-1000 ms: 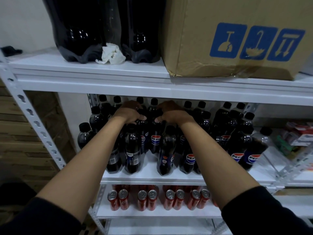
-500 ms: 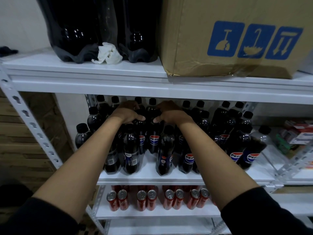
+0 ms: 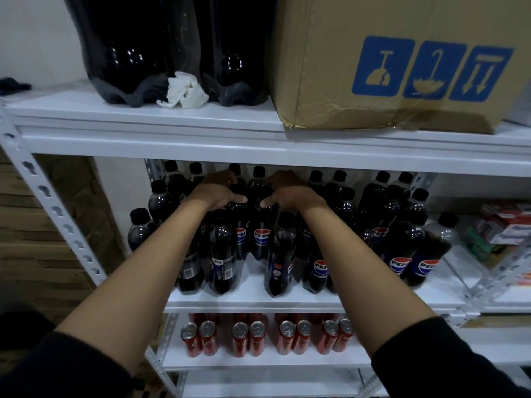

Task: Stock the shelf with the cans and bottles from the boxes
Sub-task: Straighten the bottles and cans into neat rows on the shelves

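Note:
Several small dark Pepsi bottles stand in rows on the middle shelf (image 3: pixel 253 301). My left hand (image 3: pixel 214 192) curls over the top of one Pepsi bottle (image 3: pixel 240 225) in the middle of the group. Beside it my right hand (image 3: pixel 287 191) grips the top of the neighbouring Pepsi bottle (image 3: pixel 261 234). Both bottles stand upright on the shelf among the others. Their caps are hidden under my hands. Red cans (image 3: pixel 248 338) stand in pairs on the shelf below.
On the top shelf (image 3: pixel 143 122) stand large dark bottles (image 3: pixel 129 47), a crumpled white tissue (image 3: pixel 185 91) and a cardboard box (image 3: pixel 388 61). Coloured packets (image 3: pixel 500 231) lie on a neighbouring shelf at right. A perforated white upright (image 3: pixel 54 211) runs down the left.
Both hands stay on the same two bottle tops in the middle of the shelf; only the camera has shifted slightly.

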